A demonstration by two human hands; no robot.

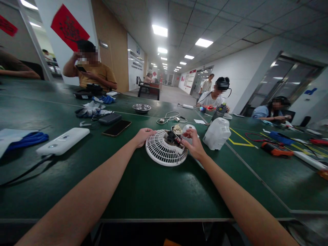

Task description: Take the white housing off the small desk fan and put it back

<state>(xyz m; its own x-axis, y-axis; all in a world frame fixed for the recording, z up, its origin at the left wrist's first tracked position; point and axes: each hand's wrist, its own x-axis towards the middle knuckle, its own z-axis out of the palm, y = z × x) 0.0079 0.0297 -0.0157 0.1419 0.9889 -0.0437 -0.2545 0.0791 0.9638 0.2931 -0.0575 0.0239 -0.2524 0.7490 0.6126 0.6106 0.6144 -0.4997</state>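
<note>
In front of me a round white fan grille (164, 155) lies on the green table, its ribs facing up. On its hub sits a dark motor (171, 137) with red wires and a pale gear-like part (177, 129) on top. At the grille's left rim, my left hand (143, 137) is closed, fingers pinching the edge. My right hand (194, 143) is curled at the motor's right side, thumb and fingers bent close to the wires. What lies between those fingertips is too small to make out. A white plastic housing (217, 134) stands just right of this hand.
A metal bowl (141, 108) and a coiled white cable (171, 118) lie beyond the grille. To the left are a phone (117, 127), a white power bank (63, 141) and gloves (93, 111). An orange multimeter (276, 149) rests at right. Other people sit around the table.
</note>
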